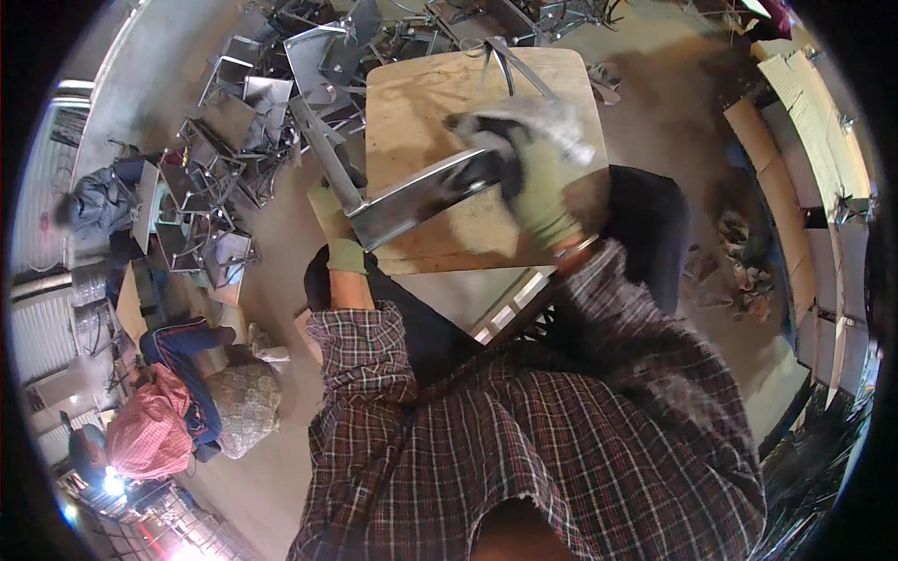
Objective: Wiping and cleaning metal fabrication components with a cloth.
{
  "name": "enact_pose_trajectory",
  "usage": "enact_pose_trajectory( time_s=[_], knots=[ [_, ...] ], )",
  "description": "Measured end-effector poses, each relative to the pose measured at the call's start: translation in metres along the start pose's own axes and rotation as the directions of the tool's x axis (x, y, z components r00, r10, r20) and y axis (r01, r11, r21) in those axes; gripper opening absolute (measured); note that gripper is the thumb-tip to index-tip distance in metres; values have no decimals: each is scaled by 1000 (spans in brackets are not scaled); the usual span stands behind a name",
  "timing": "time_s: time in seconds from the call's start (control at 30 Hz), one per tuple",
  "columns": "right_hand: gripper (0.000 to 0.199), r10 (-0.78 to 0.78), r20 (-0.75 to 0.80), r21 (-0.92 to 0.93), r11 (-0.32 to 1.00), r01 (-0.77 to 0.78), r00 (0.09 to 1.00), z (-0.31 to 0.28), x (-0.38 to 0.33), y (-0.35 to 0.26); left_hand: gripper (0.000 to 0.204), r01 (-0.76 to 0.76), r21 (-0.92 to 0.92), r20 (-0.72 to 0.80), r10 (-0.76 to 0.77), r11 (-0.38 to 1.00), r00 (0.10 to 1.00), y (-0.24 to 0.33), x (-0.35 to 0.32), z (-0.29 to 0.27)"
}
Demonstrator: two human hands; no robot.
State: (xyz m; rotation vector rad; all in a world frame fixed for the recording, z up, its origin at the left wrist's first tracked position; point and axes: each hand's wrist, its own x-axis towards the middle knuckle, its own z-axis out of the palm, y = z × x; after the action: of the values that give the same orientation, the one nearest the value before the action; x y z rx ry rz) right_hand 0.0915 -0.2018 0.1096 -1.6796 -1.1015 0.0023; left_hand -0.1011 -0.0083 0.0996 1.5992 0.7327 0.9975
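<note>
My left hand (329,213), in a pale green glove, grips an angled sheet-metal frame (398,213) near its corner. Part of that hand is hidden behind the metal; a dark fingertip shows inside the angle. One arm of the frame rises to the upper left, while the other slants right across a wooden board (402,103). At this right arm's end, my right hand (543,192), in a green glove with a dark palm, is closed around a grey-white cloth (554,126). Both hand and cloth are smeared by motion.
Tangled metal frames (234,122) are heaped at the upper left. Thin metal strips (510,65) stand on the board's far edge. A pale panel (468,294) lies near my lap. At the lower left a person in red (154,425) crouches by a bright light. Stacked panels (786,178) line the right.
</note>
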Motion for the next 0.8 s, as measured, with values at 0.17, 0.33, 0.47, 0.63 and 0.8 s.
enact_pose_trajectory(
  time_s=[0.17, 0.33, 0.47, 0.63, 0.8],
  knots=[
    [50, -189, 275, -227, 940, 255, 943, 54, -28, -92, 17, 51, -81, -72, -57, 995, 996, -28, -4, -20],
    [29, 52, -54, 55, 997, -49, 997, -22, 20, 35, 15, 131, 89, -36, -128, 987, 991, -26, 10, -15],
    [38, -254, 48, -303, 918, 256, 966, 62, -28, -60, 45, 203, -7, -331, -193, 979, 924, -57, -21, -7],
    [41, 209, 569, -326, 945, -15, 795, 10, 4, -44, 23, -10, 81, -103, 18, 997, 995, -41, -7, -33],
    [32, 302, -245, 436, 883, -173, 921, 27, -17, 2, 23, -54, 234, 9, 54, 971, 999, -5, -3, -12]
  ],
)
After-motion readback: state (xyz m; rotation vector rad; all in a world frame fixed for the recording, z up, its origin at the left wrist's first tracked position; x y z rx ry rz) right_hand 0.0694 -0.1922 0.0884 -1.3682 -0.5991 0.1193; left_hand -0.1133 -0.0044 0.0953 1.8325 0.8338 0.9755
